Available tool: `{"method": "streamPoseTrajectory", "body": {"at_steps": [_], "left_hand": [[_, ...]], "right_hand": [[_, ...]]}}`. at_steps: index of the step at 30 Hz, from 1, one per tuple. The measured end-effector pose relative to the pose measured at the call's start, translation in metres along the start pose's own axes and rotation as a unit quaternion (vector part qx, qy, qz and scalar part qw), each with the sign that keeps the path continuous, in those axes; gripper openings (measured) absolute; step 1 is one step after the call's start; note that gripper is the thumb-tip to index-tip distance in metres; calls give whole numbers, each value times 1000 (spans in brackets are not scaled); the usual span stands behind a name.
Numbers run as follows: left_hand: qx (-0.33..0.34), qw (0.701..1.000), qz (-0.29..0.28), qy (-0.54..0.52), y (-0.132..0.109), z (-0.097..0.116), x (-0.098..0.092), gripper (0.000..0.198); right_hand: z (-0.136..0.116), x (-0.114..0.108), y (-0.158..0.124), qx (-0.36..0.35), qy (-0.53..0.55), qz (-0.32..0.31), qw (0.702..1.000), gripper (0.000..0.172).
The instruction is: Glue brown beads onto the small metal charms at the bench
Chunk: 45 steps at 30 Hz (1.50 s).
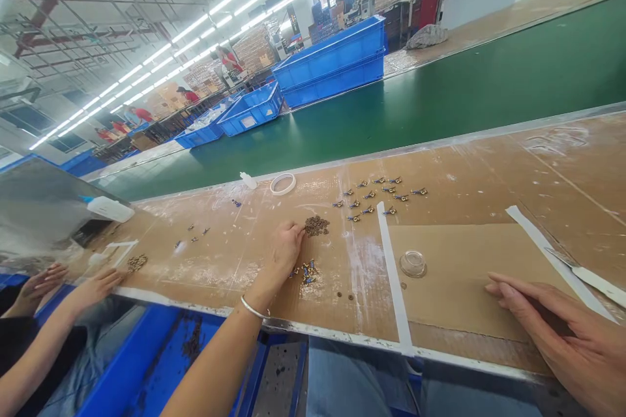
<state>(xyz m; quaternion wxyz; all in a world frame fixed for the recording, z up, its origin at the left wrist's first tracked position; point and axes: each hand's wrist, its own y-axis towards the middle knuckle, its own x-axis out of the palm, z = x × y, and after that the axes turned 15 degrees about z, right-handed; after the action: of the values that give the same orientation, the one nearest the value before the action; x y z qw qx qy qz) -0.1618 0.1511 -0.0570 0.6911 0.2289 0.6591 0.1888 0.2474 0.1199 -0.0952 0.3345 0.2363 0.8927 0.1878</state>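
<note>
My left hand reaches forward over the cardboard-covered bench, a silver bracelet on its wrist. Its fingers are bunched together at the edge of a small pile of brown metal parts; what they pinch is hidden. Just right of that hand lie a few blue-and-gold pieces. Several more such pieces are spread in rows farther back. My right hand rests flat at the bench's near right, fingers stretched out and holding nothing.
A clear round dish, a tape ring, a white bottle and a blade lie on the bench. Another person's hands work at the left. Beyond the bench run a green conveyor and blue crates.
</note>
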Motion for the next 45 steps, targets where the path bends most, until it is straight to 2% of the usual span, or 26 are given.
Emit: {"method": "streamPoseTrajectory", "body": {"at_steps": [3, 6, 10, 14, 17, 19, 23, 31, 36, 45], "left_hand": [[9, 1000, 3, 9, -2, -3, 4, 21], [19, 1000, 8, 12, -2, -6, 6, 20], [35, 999, 20, -3, 1, -3, -3, 22], [47, 998, 36, -33, -17, 22, -33, 20], [92, 990, 38, -99, -47, 52, -56, 16], [112, 987, 24, -110, -66, 69, -63, 14], [130, 987, 53, -81, -91, 82, -63, 13], [105, 985, 93, -104, -116, 76, -66, 32], [55, 990, 85, -95, -118, 83, -69, 26], [52, 992, 74, -83, -114, 85, -65, 25]], "right_hand": [[0, -1, 0, 18, -8, -24, 1000, 37], [-6, -3, 4, 12, -2, -19, 1000, 40], [-17, -8, 10, -17, 10, -14, 1000, 37], [-20, -9, 11, -35, 22, -5, 999, 32], [-19, -9, 10, -48, 20, 3, 999, 32], [-18, -9, 10, -50, 11, -3, 999, 33], [-17, -10, 8, -32, -10, -15, 999, 40], [-9, -6, 5, -25, -5, -3, 1000, 39], [-4, -5, 3, -17, -20, -4, 1000, 38], [-2, -5, 1, -38, -2, -4, 999, 32]]}}
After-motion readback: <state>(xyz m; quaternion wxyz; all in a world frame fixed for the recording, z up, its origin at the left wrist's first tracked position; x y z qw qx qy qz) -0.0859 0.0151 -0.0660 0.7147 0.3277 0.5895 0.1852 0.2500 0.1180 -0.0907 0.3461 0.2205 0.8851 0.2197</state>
